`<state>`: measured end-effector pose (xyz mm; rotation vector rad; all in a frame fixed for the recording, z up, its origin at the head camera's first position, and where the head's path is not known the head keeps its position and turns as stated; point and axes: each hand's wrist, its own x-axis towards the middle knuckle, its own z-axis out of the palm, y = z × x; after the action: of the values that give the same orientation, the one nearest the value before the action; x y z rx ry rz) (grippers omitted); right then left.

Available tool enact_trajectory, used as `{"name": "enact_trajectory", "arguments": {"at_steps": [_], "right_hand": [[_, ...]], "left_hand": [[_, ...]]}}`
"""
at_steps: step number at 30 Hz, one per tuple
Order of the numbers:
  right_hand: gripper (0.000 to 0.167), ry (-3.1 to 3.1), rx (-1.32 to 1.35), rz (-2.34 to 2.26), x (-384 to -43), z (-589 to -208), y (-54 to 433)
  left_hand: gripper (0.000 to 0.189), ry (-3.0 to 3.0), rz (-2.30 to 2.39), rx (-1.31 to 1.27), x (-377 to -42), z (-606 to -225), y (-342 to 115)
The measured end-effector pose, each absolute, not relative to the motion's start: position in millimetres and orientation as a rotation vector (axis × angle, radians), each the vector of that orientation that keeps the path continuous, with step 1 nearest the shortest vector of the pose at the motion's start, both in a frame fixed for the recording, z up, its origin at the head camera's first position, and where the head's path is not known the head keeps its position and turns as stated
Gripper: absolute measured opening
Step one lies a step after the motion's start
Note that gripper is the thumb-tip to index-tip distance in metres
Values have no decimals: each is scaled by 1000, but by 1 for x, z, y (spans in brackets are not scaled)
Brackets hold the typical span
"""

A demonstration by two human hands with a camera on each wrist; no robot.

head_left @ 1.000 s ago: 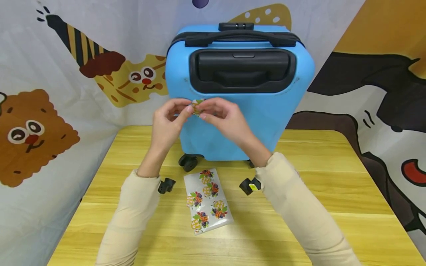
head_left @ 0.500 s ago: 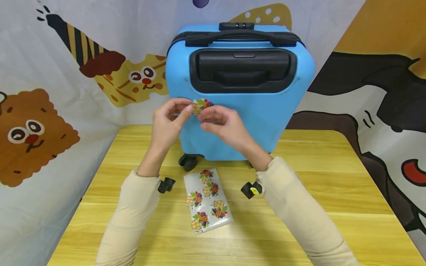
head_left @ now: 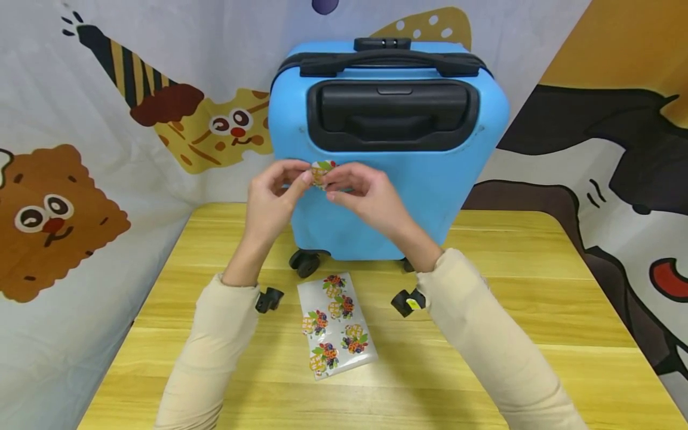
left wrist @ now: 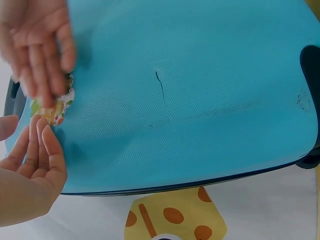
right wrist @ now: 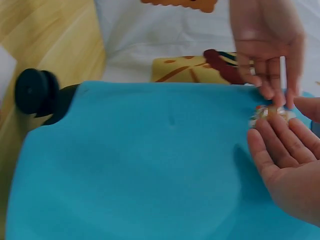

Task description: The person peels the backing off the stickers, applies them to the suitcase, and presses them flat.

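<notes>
A fruit-print sticker point(head_left: 321, 172) lies against the front of the blue suitcase point(head_left: 387, 209), below its black handle recess. My left hand point(head_left: 275, 194) touches the sticker's left edge with its fingertips, the thumb apart from them. From the right, my right hand point(head_left: 368, 194) lays its extended fingers over the sticker and covers part of it. Blurred in the left wrist view, the right fingers point(left wrist: 42, 75) overlap the sticker point(left wrist: 55, 110). The right wrist view has both hands' fingertips meeting at the sticker point(right wrist: 267, 114).
On the wooden table point(head_left: 484, 370), a sheet of fruit stickers point(head_left: 335, 325) lies in front of the suitcase. The suitcase stands on black wheels point(head_left: 304, 263) at the table's back, before a cartoon-print cloth point(head_left: 215, 54).
My right hand shifts slightly right and down off the sticker, baring more of it, then moves back over it. The left hand stays in place at the sticker's left edge.
</notes>
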<state>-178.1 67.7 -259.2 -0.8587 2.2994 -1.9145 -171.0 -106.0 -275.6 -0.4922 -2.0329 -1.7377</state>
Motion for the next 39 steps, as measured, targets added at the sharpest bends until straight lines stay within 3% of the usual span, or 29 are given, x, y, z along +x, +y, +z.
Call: {"name": "enact_trajectory", "arguments": {"at_steps": [6,15,39], "right_hand": [[23,2362,-797,-1767,-178,-270,73],[25,2234,-980,-2033,-176,-251,73],[25,2339,-883,-1908,-178,-262,83]], "left_hand": [[19,-2030,-1749,-484,-170,-275,-105],[20,-2036,-1748,-496,-169,-274,-106],[21,-2045,-1768,-499,-169,-276,-107]]}}
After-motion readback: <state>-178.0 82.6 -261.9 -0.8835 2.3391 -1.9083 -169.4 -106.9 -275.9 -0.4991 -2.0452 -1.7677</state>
